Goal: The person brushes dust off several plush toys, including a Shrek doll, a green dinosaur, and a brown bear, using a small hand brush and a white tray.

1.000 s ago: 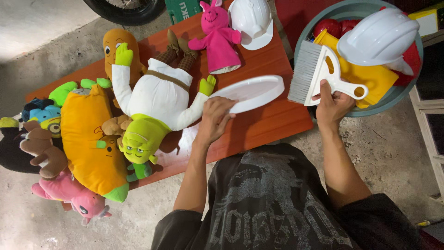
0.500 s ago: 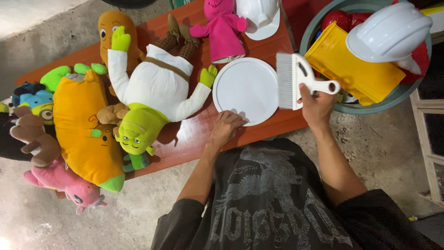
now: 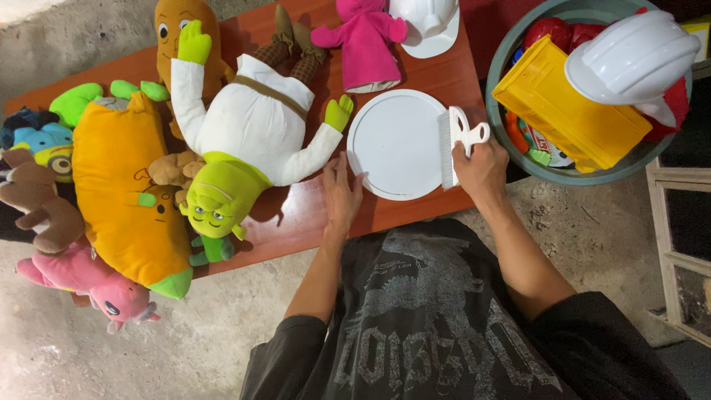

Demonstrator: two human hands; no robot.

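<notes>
One white round plate (image 3: 396, 142) lay on the orange table (image 3: 296, 222), with two white hard hats (image 3: 629, 55) nearby, one inside a grey tub (image 3: 518, 159). Her right hand (image 3: 481, 170) gripped a white brush (image 3: 453, 144) over the plate's edge; her left hand (image 3: 342, 194) rested flat, fingers spread, touching the rim.

Smooth white plastic plate (image 3: 396, 144) lying on the shiny orange-red table (image 3: 296, 222), white plastic brush (image 3: 455, 144) with soft bristles touching the plate, fuzzy cloth green doll (image 3: 244, 148) lying beside the plate, rough grey concrete floor (image 3: 185, 341) showing under the table
</notes>
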